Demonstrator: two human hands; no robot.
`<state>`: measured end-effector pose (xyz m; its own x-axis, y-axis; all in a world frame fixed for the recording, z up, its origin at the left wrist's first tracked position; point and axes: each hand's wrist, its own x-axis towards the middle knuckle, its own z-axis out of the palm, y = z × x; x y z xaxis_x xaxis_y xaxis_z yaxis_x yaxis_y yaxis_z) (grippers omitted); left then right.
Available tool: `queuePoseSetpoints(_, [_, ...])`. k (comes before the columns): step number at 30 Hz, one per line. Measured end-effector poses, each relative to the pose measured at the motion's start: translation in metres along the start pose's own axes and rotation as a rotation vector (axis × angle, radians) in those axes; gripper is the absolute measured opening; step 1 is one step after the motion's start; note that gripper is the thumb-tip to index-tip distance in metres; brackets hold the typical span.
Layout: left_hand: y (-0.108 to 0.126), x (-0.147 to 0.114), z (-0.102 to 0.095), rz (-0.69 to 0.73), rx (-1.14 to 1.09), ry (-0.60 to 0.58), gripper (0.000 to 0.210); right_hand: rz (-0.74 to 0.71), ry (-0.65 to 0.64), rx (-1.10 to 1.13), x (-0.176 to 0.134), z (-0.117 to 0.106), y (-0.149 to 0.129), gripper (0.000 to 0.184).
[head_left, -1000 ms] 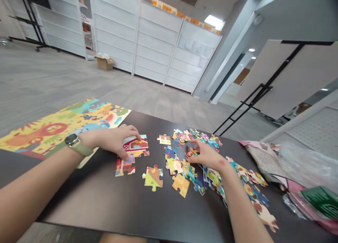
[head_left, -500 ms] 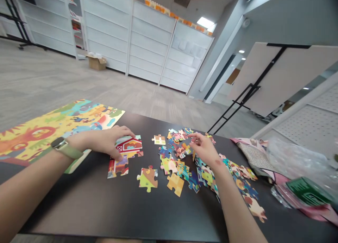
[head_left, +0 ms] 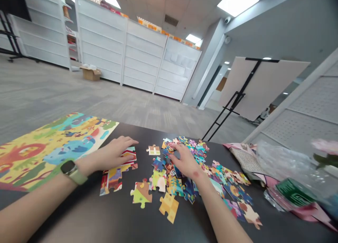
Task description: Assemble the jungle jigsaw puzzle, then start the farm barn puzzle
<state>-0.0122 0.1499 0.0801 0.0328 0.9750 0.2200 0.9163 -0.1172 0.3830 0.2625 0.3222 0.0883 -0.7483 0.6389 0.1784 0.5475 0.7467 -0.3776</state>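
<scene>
Fingers (head_left: 180,149) of the right hand (head_left: 187,162) have moved leftward across the heap of loose puzzle pieces (head_left: 196,148) since half a second ago, and now cover most of a red-brown piece that lay in plain sight just left of them. Thumb and forefinger stand a little apart; whether anything is pinched beneath them cannot be told. The left hand (head_left: 114,153) has flattened and slid further over the joined barn pieces (head_left: 112,181), its thumb reaching forward so that less of the red barn shows. Its fingers lie extended and loose on top, gripping nothing visible.

The barn section, partly under the left fingers, shows a white-edged red roof beyond the thumb and purple and yellow patches nearer the wearer, with knobbed, unfinished edges. Between the two sets of fingers sits a cream-and-brown piece (head_left: 153,150), flat and apart from the rest. Nearer the wearer than the right fingers lie a brown-and-green piece (head_left: 142,193) and a yellow checked piece (head_left: 169,206), face up on the dark worktop (head_left: 126,222). Left of the left fingers spreads a bright animal picture sheet (head_left: 71,148).
</scene>
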Motion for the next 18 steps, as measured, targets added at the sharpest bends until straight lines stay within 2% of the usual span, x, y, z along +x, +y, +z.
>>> queuePoseSetpoints(3, [0.018,0.02,0.015,0.055,0.022,0.041,0.044,-0.026,0.016,-0.021,0.01,0.009,-0.001,0.047])
queuePoseSetpoints(6, [0.033,0.045,0.03,0.093,0.033,0.021,0.046,-0.047,-0.002,-0.018,0.011,0.011,0.002,0.032])
queuePoseSetpoints(9, [0.039,0.061,0.04,0.071,0.022,0.03,0.044,-0.006,0.005,-0.018,0.005,0.003,0.011,0.019])
queuePoseSetpoints(13, [0.04,0.06,0.043,0.072,0.021,0.053,0.03,0.079,0.055,-0.018,0.0,-0.008,0.021,0.023])
queuePoseSetpoints(18, [0.037,0.045,0.039,0.115,-0.06,0.051,0.027,0.185,0.171,-0.004,0.004,-0.012,0.027,0.026])
